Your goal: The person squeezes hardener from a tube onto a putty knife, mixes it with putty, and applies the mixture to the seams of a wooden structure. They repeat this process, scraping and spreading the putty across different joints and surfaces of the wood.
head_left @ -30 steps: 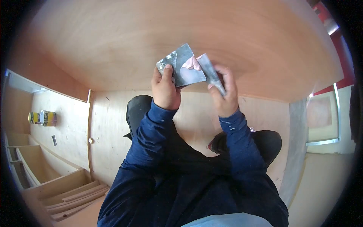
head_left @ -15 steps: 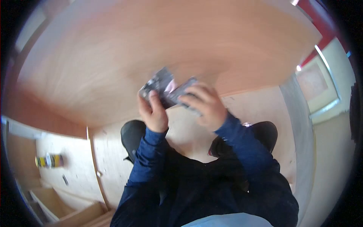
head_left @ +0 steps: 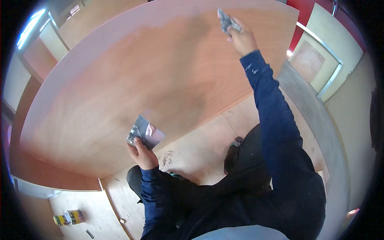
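My left hand (head_left: pixel 145 157) grips a square grey metal scraper (head_left: pixel 138 129) with the thumb on top; a pinkish smear of putty (head_left: pixel 152 134) lies across its right side. Out at the upper right, my right hand (head_left: pixel 244 40) holds a second putty-stained scraper (head_left: pixel 227 23), its fingers closed round the near end. That scraper overlaps the upper part of a large curved wooden panel (head_left: pixel 160 76) in this view. A pale pinkish band runs along the panel's upper and left edge, over bare reddish-brown wood.
On the wooden floor at lower left lie a tin with a yellow label (head_left: pixel 75 217) and a small dark strip (head_left: pixel 90 234). Scattered slivers (head_left: pixel 166 159) lie by my feet. A grey curved edge (head_left: pixel 316 108) and a framed pale panel (head_left: pixel 320 60) stand at the right.
My hands have parted: the right hand has moved up and right to the panel's upper part with its scraper, the left down and left with its own. The camera view has shifted.
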A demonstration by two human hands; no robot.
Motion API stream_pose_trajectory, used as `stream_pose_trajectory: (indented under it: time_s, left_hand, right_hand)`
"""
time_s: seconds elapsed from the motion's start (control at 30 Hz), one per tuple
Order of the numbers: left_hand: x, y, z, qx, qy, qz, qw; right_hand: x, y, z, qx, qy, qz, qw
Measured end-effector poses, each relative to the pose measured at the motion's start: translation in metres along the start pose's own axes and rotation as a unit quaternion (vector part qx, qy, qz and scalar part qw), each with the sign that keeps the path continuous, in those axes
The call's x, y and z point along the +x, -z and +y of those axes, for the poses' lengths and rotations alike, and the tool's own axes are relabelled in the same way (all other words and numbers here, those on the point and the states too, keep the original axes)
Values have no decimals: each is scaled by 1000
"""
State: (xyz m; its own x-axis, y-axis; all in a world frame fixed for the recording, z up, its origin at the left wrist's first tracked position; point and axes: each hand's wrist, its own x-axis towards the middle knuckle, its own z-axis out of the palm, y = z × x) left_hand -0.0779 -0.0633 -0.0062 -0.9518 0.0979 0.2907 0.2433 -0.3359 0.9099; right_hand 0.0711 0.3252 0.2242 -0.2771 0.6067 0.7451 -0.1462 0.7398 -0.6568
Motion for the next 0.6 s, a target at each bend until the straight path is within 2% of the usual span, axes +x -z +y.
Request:
stream_pose_trajectory:
  time_s: [0.07, 0.1, 0.17, 0.27, 0.37, 0.47, 0.6]
  left_hand:
    - [6, 12, -13, -201, 96, -70, 972]
    - [5, 9, -11, -202, 96, -73, 972]
    - [3, 3, -7, -162, 80, -56, 982]
    - [4, 0, -3, -112, 106, -24, 988]
    - [6, -2, -4, -124, 104, -21, 987]
    - [7, 4, -18, -130, 111, -10, 985]
    - [4, 0, -5, -133, 88, -27, 987]
  right_hand:
    - [27, 11, -6, -92, -81, -42, 992]
    - [37, 14, -9, -93, -81, -39, 992]
    - [54, 18, -13, -11, -179, -27, 983]
    - [72, 23, -5, 14, -225, -5, 974]
    - [73, 23, -26, -3, -210, -12, 978]
    - [86, 20, -10, -9, -210, -3, 978]
    - [90, 2, 0, -28, -203, 7, 979]
